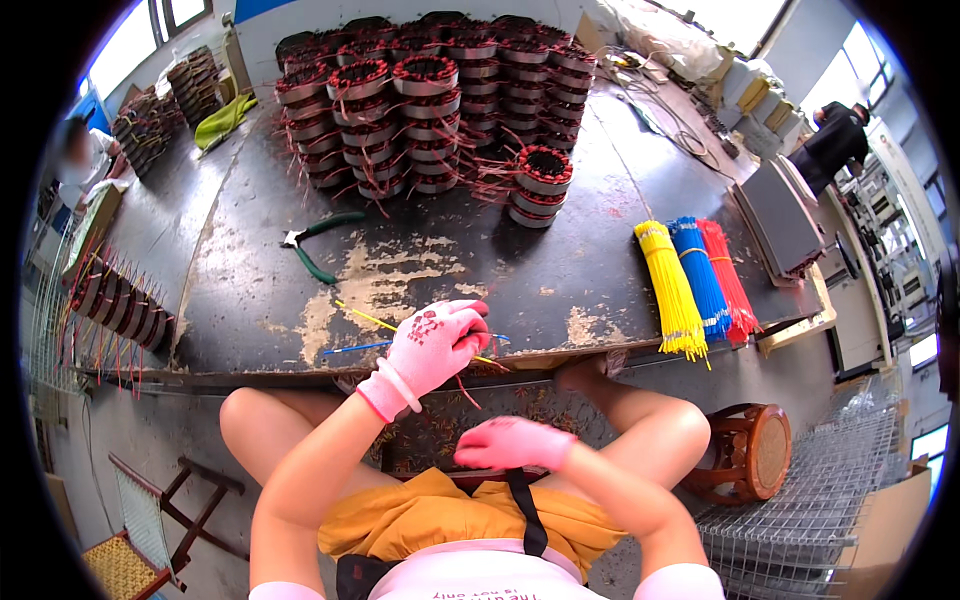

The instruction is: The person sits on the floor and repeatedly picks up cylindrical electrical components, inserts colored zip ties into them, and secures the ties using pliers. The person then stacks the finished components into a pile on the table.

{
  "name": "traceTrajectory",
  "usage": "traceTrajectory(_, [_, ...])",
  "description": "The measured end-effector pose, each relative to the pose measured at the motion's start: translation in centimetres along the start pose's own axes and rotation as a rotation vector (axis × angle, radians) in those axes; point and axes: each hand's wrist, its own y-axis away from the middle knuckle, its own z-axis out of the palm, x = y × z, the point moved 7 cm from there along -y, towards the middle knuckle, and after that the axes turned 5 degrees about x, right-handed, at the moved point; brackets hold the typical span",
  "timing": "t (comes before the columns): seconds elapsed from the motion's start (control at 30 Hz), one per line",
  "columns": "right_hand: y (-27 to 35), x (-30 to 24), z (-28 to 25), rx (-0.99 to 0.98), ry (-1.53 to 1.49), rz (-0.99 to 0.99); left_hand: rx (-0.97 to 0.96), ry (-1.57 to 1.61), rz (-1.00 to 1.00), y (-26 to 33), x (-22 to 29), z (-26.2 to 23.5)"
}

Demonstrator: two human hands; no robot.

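Note:
My left hand (435,342), in a pink knitted glove, is closed at the near edge of the dark table. Thin wires stick out on both sides of it: a yellow wire (362,317) and a blue wire (355,349). A short red wire (468,393) dangles below its fingers. Exactly how the fingertips grip them is hidden. Over my lap is my right hand (515,443), also gloved in pink, smeared by motion and apart from the left; its fingers cannot be read. Green-handled pliers (318,245) lie with handles spread beyond my left hand.
Stacks of wound motor stators (425,130) fill the table's back, with a shorter stack (541,187) nearer. Bundles of yellow (668,290), blue (700,278) and red wires (728,282) lie at right. More stators (120,303) stand at left. A wooden stool (765,455) is by my right knee.

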Motion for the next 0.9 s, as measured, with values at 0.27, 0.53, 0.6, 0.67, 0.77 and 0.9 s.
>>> traceTrajectory(0.27, [5.1, -2.1, -12.3, 1.092, 0.728, -0.429, -0.04, 0.238, -0.21, 0.4, -2.2, 1.8])
traceTrajectory(0.53, [0.6, 0.8, -12.1, 0.702, -0.177, -0.221, -0.028, 0.14, -0.094, 0.4, -1.1, 1.5])
traceTrajectory(0.6, [-0.5, 2.1, -11.4, 0.496, -0.579, -0.045, -0.041, 0.145, -0.103, 0.4, -1.4, 1.7])
traceTrajectory(0.67, [-0.1, 1.6, -12.1, 0.473, -0.502, 0.011, -0.051, 0.141, -0.11, 0.5, -1.5, 1.8])
traceTrajectory(0.77, [5.0, 2.8, -15.5, 0.769, -0.354, 0.033, -0.055, 0.128, -0.159, 0.9, -2.2, 1.4])
traceTrajectory(0.9, [6.4, 2.5, -12.7, 0.846, 0.483, 0.105, -0.043, 0.126, -0.18, 0.9, -2.3, 1.6])
